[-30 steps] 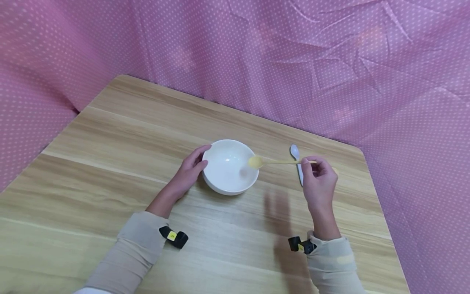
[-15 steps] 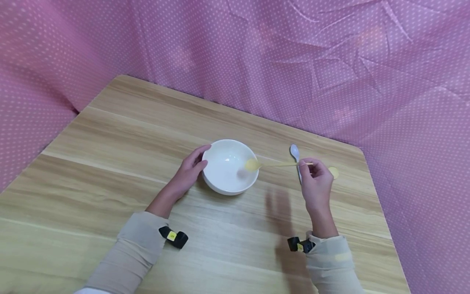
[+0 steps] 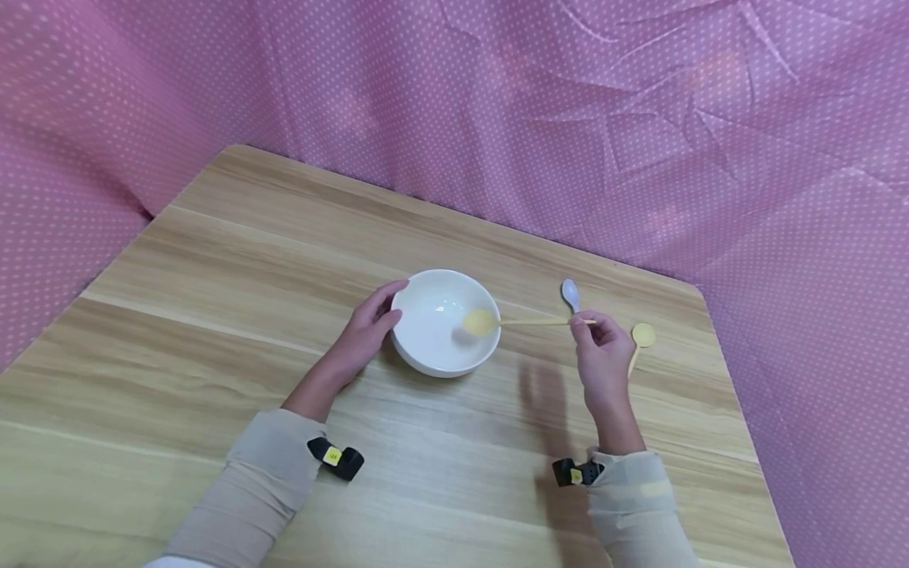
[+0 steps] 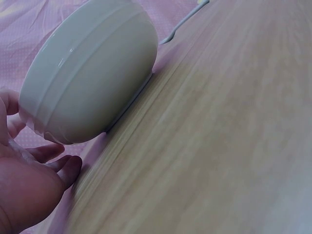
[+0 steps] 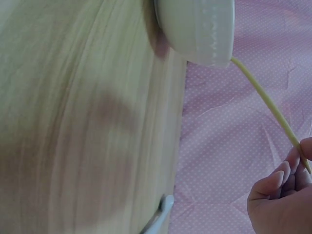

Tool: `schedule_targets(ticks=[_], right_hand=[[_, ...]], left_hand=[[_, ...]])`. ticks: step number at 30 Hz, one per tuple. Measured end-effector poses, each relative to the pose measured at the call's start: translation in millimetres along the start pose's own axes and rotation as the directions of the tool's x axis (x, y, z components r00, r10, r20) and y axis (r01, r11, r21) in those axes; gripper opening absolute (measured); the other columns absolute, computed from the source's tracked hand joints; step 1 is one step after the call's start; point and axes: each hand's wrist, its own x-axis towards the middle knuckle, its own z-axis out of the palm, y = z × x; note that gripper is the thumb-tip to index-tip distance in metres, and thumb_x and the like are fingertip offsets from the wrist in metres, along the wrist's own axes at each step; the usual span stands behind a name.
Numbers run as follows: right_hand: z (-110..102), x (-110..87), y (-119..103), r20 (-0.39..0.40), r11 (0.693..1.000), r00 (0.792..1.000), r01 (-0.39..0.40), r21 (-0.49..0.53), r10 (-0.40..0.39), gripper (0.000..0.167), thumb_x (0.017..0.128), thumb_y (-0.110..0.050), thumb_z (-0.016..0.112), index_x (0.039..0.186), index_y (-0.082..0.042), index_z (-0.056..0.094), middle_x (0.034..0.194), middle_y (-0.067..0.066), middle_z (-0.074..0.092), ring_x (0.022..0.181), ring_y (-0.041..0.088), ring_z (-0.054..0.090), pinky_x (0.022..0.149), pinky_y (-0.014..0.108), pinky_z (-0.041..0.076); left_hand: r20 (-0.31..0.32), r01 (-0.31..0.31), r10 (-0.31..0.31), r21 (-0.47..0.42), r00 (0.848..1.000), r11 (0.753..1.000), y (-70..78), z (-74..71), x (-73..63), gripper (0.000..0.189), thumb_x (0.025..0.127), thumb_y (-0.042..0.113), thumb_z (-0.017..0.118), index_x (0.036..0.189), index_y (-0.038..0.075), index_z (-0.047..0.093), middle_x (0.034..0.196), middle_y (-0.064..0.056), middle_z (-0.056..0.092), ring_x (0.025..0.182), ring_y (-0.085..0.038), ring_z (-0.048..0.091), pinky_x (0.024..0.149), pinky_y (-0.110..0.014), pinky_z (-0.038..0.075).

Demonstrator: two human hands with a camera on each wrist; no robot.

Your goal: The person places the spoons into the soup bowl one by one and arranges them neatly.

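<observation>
The left hand (image 3: pixel 365 331) is gripping the bowl (image 3: pixel 433 351) by the left side of its rim, the thumb lying on the near part and a finger reaching round the far part. The bowl is standing upright on the worktop (image 3: pixel 213 355).

The right hand (image 3: pixel 605 363) is pinching the yellow spoon (image 3: pixel 534 322) near the end of its handle. The handle is pointing left across the bowl's right rim, and the spoon's head, slightly blurred, is hanging over the bowl's inside and casting a small shadow there. Whether the handle is touching the rim, the pictures are not showing.

A pale spoon (image 3: pixel 570 294) is lying just beyond the right hand, which is hiding part of its handle. A yellow utensil (image 3: pixel 643 335) with a round head is lying just to the right of that hand.

Beige sleeves (image 3: pixel 277 454) are covering the forearms, with a black wrist camera (image 3: pixel 345 462) sitting at each cuff. Pink dotted cloth (image 3: pixel 426 118) is hanging behind the worktop and on both sides.
</observation>
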Motion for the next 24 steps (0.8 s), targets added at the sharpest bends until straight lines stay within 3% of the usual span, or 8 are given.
schedule_targets(ticks=[8, 16, 24], right_hand=[[2.0, 0.6, 4.4, 0.050, 0.997, 0.996, -0.078, 0.027, 0.076, 0.005, 0.090, -0.007, 0.059, 0.088, -0.006, 0.062, 0.066, -0.008, 0.055, 0.063, 0.004, 0.047, 0.053, 0.013, 0.041], [5.3, 2.4, 11.0, 0.081, 0.989, 0.988, -0.137, 0.050, 0.133, 0.009, 0.090, -0.008, 0.058, 0.084, -0.013, 0.062, 0.067, -0.010, 0.055, 0.066, 0.005, 0.048, 0.057, 0.016, 0.043], [12.4, 4.0, 15.8, 0.091, 0.986, 0.986, -0.149, 0.077, 0.142, 0.018, 0.089, -0.004, 0.057, 0.078, -0.017, 0.062, 0.066, -0.010, 0.055, 0.064, 0.005, 0.047, 0.056, 0.018, 0.042]], left_hand=[[0.001, -0.009, 0.009, 0.004, 1.000, 1.000, -0.7, 0.2, 0.1, 0.047, 0.100, 0.012, 0.039, 0.146, 0.017, 0.033, 0.154, -0.003, 0.026, 0.143, -0.016, 0.019, 0.117, -0.036, 0.018], [-0.001, -0.013, 0.013, 0.001, 1.000, 1.000, -1.4, 0.3, 1.2, 0.047, 0.100, 0.012, 0.040, 0.146, 0.017, 0.034, 0.154, -0.003, 0.027, 0.142, -0.016, 0.021, 0.117, -0.036, 0.019], [-0.001, -0.015, 0.015, -0.009, 1.000, 1.000, -1.9, 0.1, 1.9, 0.048, 0.099, 0.010, 0.040, 0.146, 0.016, 0.033, 0.154, -0.004, 0.027, 0.142, -0.016, 0.022, 0.117, -0.035, 0.019]])
